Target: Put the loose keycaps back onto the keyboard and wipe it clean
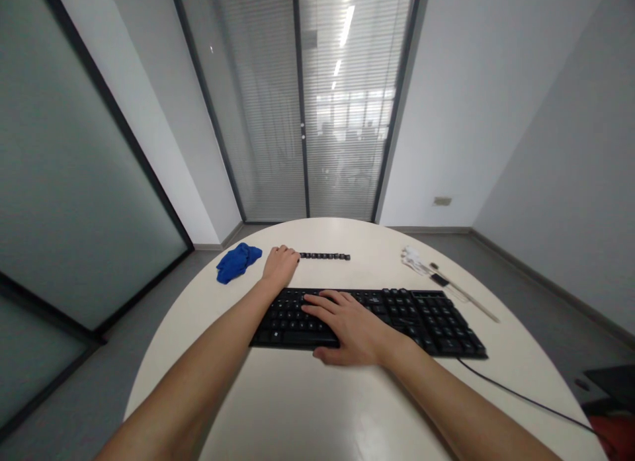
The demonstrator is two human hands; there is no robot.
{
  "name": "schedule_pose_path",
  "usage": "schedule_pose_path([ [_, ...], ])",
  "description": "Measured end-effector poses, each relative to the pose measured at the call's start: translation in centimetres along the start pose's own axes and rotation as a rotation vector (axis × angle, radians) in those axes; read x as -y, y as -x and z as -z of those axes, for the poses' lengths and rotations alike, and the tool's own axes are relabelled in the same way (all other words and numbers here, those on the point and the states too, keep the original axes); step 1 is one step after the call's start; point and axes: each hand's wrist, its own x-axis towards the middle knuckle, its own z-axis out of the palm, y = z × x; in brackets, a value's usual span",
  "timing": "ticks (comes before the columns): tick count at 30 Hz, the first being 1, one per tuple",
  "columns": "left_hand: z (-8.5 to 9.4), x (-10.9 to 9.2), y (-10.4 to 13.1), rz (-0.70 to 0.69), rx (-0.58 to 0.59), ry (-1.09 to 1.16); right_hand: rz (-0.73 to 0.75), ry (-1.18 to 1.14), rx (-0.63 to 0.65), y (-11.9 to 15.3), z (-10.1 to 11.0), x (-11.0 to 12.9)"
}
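A black keyboard [446, 322] lies across the round white table. My right hand [350, 329] rests flat on its left and middle keys, fingers spread, with the thumb by the near edge. Beyond the keyboard, my left hand [281, 266] is at the left end of a row of small black keycaps [325, 256]. Its fingers are bent and close together, and the fingertips are hidden, so whatever they hold does not show clearly. A crumpled blue cloth [238, 261] lies left of that hand.
On the table's right lie a bunched white item [414, 257], a small black piece [439, 280] and a long thin stick [473, 299]. The keyboard's cable [526, 399] runs over the right edge. Around the table [307, 408] are walls and a glass door [305, 170].
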Motion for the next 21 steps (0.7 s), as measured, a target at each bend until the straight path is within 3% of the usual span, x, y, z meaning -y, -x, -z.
schedule_pose_path([
  [7,0.7,-0.8,0.6,-0.036,-0.011,0.05,0.0,0.004,0.015,-0.1,0.1,-0.1],
  [12,2.3,-2.1,2.8,0.05,-0.091,0.124,0.004,0.004,0.006,-0.1,0.1,-0.1],
  [16,2.9,-2.3,5.8,0.165,-0.193,0.43,0.001,0.006,0.003,-0.1,0.3,0.1],
  [21,3.0,-1.6,8.9,0.159,-0.115,0.679,0.002,0.011,0.004,-0.1,0.6,0.2],
])
